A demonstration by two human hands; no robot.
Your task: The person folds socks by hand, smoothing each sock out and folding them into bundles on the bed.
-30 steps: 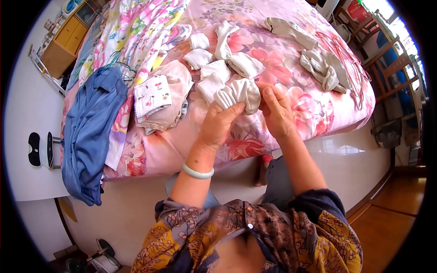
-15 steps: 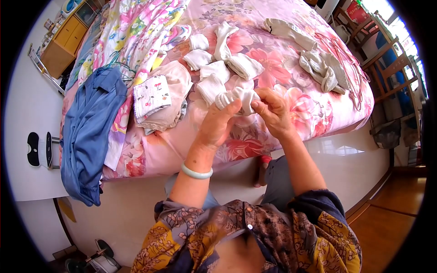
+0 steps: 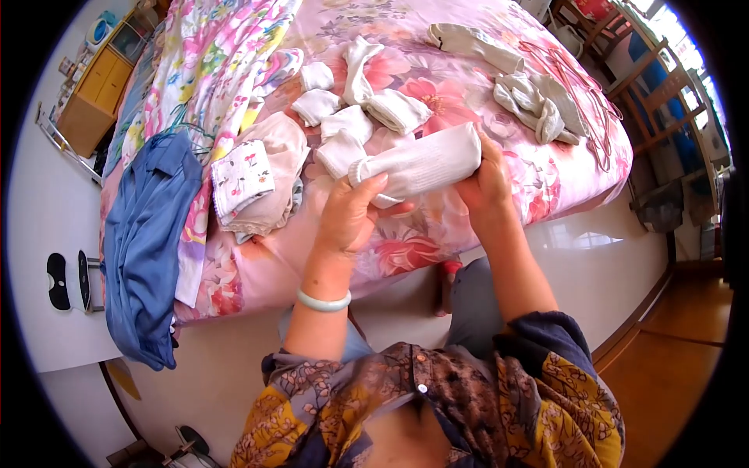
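Stretched between my two hands, above the front part of the bed, is a white ribbed sock (image 3: 425, 161). My left hand (image 3: 353, 214) grips its rolled cuff end at the left, thumb on top. At the other end, my right hand (image 3: 490, 173) holds the sock's edge, its fingers partly hidden behind the fabric. Just beyond lie several folded white socks (image 3: 347, 123) in a loose group. One long white sock (image 3: 359, 70) lies unfolded among them. Farther right rest a long cream sock (image 3: 476, 45) and a crumpled pair of greyish socks (image 3: 538, 109).
The bed has a pink floral sheet (image 3: 296, 269). At left are a blue garment (image 3: 152, 242), a flowered cloth (image 3: 218, 62), and a folded stack topped by a cherry-print cloth (image 3: 242, 179). A pinkish cord (image 3: 597, 132) lies near the right edge, with wooden chairs (image 3: 663, 101) beyond.
The sock was bunched up between my fingers and is now drawn out to its length. My right hand has moved right, away from my left. The view has shifted slightly.
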